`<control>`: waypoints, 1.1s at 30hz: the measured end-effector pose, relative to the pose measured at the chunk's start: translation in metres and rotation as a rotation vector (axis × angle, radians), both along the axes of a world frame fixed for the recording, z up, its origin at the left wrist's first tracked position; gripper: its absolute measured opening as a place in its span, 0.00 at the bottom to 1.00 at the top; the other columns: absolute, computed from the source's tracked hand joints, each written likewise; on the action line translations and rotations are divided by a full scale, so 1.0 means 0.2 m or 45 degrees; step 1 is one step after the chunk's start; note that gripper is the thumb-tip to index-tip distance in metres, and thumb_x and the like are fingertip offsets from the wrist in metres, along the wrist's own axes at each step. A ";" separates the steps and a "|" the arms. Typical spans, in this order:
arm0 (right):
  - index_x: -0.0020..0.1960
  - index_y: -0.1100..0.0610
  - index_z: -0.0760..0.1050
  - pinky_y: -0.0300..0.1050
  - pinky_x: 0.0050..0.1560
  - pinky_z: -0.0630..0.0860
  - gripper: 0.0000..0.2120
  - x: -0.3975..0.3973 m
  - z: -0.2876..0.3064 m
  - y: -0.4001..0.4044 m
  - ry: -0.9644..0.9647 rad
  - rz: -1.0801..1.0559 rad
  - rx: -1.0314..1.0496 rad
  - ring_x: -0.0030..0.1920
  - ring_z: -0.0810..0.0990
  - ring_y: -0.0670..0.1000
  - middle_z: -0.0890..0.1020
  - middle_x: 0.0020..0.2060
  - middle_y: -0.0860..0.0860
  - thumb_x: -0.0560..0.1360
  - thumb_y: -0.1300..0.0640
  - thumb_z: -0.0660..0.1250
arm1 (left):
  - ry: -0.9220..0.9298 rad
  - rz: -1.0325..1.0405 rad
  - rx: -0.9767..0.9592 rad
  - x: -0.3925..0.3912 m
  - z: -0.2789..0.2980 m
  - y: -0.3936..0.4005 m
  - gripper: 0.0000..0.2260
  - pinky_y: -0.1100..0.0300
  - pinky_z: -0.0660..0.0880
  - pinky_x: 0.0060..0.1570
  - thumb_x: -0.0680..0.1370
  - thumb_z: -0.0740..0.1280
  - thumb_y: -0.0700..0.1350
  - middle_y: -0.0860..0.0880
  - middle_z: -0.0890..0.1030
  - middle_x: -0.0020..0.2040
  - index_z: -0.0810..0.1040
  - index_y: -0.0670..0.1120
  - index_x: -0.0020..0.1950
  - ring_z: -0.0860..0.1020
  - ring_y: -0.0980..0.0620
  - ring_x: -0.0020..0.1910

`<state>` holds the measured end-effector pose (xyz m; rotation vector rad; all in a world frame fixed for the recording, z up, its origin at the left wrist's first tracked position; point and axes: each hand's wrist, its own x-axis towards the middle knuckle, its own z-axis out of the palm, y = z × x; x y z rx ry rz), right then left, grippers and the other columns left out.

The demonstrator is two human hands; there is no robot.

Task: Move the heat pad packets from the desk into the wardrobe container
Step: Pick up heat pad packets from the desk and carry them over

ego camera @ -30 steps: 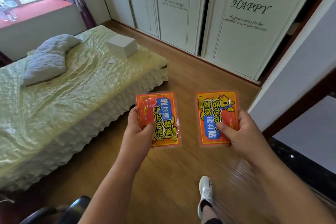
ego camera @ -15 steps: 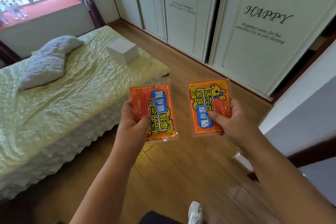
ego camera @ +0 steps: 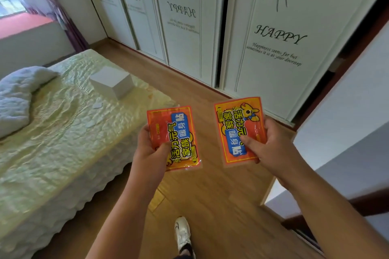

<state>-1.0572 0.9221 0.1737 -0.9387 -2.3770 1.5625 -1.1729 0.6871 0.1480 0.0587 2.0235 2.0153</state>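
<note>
Left grip (ego camera: 150,149) pinching one heat pad packet (ego camera: 179,139), right grip (ego camera: 271,149) pinching another packet (ego camera: 235,132), near wardrobe doors (ego camera: 273,27).

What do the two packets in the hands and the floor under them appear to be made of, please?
Left packet and right packet: probably thin glossy plastic film, judging by the shiny glare, crinkles and clear sealed edges. Floor: looks like wood or wood-look laminate planks, with visible grain, seams and a soft sheen.
</note>
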 end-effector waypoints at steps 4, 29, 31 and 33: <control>0.68 0.45 0.71 0.59 0.56 0.85 0.23 -0.23 0.08 0.07 0.034 -0.125 0.056 0.53 0.86 0.49 0.83 0.58 0.44 0.75 0.44 0.73 | 0.031 -0.142 0.010 -0.35 0.06 0.12 0.17 0.41 0.84 0.47 0.81 0.63 0.34 0.47 0.87 0.52 0.73 0.54 0.64 0.87 0.43 0.47; 0.58 0.43 0.72 0.38 0.40 0.81 0.13 -1.57 -0.09 0.49 0.135 -0.305 -0.050 0.45 0.86 0.41 0.84 0.51 0.39 0.78 0.51 0.74 | 0.070 -0.281 -0.066 -1.79 0.01 0.61 0.15 0.36 0.82 0.52 0.78 0.67 0.41 0.47 0.86 0.55 0.76 0.62 0.57 0.86 0.43 0.51; 0.61 0.45 0.73 0.36 0.37 0.79 0.15 -1.72 -0.11 0.59 0.144 -0.266 -0.068 0.45 0.85 0.40 0.84 0.51 0.40 0.78 0.51 0.73 | 0.059 -0.231 -0.088 -1.90 0.00 0.67 0.15 0.38 0.83 0.49 0.80 0.67 0.40 0.47 0.86 0.54 0.76 0.60 0.58 0.87 0.43 0.50; 0.62 0.46 0.73 0.36 0.35 0.79 0.16 -1.89 -0.12 0.70 0.153 -0.226 -0.096 0.45 0.86 0.41 0.84 0.51 0.40 0.78 0.51 0.74 | 0.030 -0.179 -0.079 -2.01 0.02 0.74 0.15 0.44 0.85 0.43 0.82 0.64 0.36 0.47 0.87 0.51 0.75 0.57 0.58 0.88 0.45 0.46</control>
